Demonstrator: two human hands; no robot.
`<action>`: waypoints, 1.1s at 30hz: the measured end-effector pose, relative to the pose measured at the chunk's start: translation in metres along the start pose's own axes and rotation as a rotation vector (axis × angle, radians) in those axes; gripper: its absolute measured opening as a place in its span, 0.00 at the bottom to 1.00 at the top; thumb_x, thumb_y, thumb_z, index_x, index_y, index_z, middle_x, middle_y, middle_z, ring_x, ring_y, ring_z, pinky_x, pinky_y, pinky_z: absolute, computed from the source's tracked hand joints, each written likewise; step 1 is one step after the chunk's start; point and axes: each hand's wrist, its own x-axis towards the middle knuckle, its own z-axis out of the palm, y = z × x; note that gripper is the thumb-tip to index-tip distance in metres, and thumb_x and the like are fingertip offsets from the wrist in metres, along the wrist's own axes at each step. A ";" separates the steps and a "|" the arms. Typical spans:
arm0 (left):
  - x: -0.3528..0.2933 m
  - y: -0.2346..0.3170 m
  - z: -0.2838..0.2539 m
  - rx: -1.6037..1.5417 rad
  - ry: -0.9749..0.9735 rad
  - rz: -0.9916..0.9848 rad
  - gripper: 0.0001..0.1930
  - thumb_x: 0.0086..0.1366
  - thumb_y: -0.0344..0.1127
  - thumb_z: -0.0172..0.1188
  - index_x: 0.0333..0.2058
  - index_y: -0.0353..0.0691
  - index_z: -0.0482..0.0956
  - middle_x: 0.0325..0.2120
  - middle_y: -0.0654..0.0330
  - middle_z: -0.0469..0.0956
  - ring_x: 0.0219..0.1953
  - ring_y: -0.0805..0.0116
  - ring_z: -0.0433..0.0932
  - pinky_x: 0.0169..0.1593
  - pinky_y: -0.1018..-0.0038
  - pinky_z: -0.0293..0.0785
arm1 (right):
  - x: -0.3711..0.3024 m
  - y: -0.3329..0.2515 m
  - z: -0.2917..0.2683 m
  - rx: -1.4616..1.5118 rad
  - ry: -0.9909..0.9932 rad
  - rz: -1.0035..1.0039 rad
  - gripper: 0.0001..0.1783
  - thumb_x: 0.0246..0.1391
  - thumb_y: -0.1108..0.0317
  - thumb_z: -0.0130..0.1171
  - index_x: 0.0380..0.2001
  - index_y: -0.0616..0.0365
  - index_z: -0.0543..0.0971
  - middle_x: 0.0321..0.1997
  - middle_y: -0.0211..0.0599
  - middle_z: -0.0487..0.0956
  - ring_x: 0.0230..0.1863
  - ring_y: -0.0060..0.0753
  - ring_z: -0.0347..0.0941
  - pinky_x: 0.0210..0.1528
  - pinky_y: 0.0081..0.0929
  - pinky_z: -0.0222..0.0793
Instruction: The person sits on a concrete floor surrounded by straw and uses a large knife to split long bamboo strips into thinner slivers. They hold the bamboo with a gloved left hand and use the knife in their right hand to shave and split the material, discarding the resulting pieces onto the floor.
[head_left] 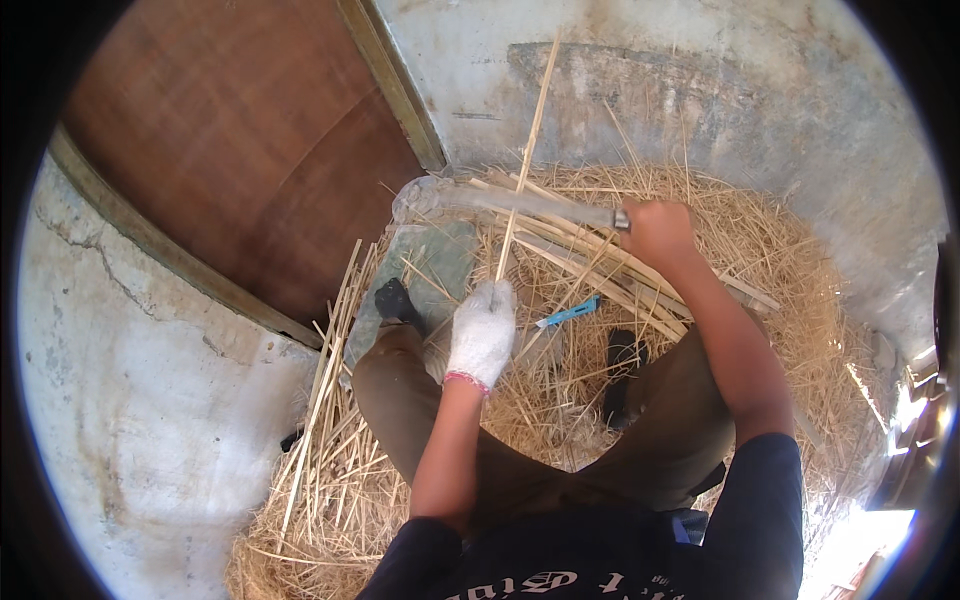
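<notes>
My left hand (483,325), in a white knitted glove, is closed around the lower end of a long, pale bamboo strip (534,130). The strip points away from me, its far end reaching in front of the wall. My bare right hand (660,232) grips the handle of a machete (560,208). Its broad blade, blurred toward the tip, runs leftward across the strip beyond my glove; whether the two touch I cannot tell. A light-blue box cutter (568,312) lies on the shavings to the right of my glove.
Pale shavings (790,280) cover the floor around my legs. Split bamboo strips (640,285) lie beneath the machete arm, more strips (325,390) at left. A greenish slab (445,250) sits near my left foot (397,300). A brown door (260,150) and stained wall (690,90) stand close ahead.
</notes>
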 end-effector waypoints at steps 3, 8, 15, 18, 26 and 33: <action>0.003 0.000 0.000 0.045 -0.029 0.024 0.21 0.75 0.47 0.51 0.37 0.30 0.78 0.34 0.34 0.79 0.42 0.33 0.77 0.46 0.52 0.72 | 0.002 0.011 0.009 0.052 -0.024 0.195 0.10 0.54 0.58 0.65 0.36 0.50 0.84 0.28 0.40 0.85 0.28 0.42 0.84 0.34 0.44 0.81; 0.006 -0.010 0.016 -0.001 -0.030 0.082 0.22 0.75 0.48 0.50 0.39 0.30 0.79 0.36 0.33 0.79 0.43 0.32 0.77 0.48 0.51 0.72 | 0.006 0.041 0.011 0.050 -0.049 0.246 0.10 0.53 0.59 0.65 0.37 0.48 0.85 0.28 0.38 0.85 0.31 0.41 0.85 0.35 0.47 0.80; -0.002 -0.014 0.009 -0.045 -0.066 0.001 0.22 0.75 0.48 0.50 0.43 0.30 0.80 0.39 0.32 0.80 0.47 0.33 0.78 0.50 0.51 0.72 | 0.016 0.066 0.024 0.166 -0.104 0.576 0.14 0.57 0.61 0.61 0.42 0.54 0.86 0.41 0.49 0.86 0.44 0.48 0.85 0.43 0.46 0.80; -0.008 -0.013 0.002 0.091 0.050 -0.005 0.22 0.75 0.47 0.52 0.38 0.28 0.79 0.31 0.44 0.81 0.38 0.48 0.80 0.46 0.59 0.74 | 0.013 0.110 0.023 0.344 0.028 0.908 0.17 0.57 0.59 0.60 0.43 0.58 0.86 0.43 0.52 0.87 0.44 0.52 0.84 0.45 0.48 0.79; 0.001 -0.021 -0.002 -0.516 -0.112 -0.242 0.15 0.75 0.47 0.56 0.31 0.45 0.79 0.16 0.72 0.66 0.16 0.81 0.61 0.20 0.77 0.56 | -0.004 0.070 0.000 0.462 0.087 0.620 0.13 0.57 0.59 0.60 0.36 0.56 0.86 0.32 0.47 0.86 0.36 0.50 0.84 0.40 0.46 0.78; -0.005 -0.005 0.003 -0.558 -0.208 -0.236 0.15 0.75 0.47 0.56 0.31 0.47 0.79 0.15 0.72 0.65 0.14 0.80 0.60 0.17 0.77 0.54 | -0.013 0.003 -0.005 0.337 0.033 0.153 0.08 0.54 0.59 0.64 0.35 0.46 0.85 0.23 0.34 0.82 0.23 0.38 0.81 0.31 0.44 0.78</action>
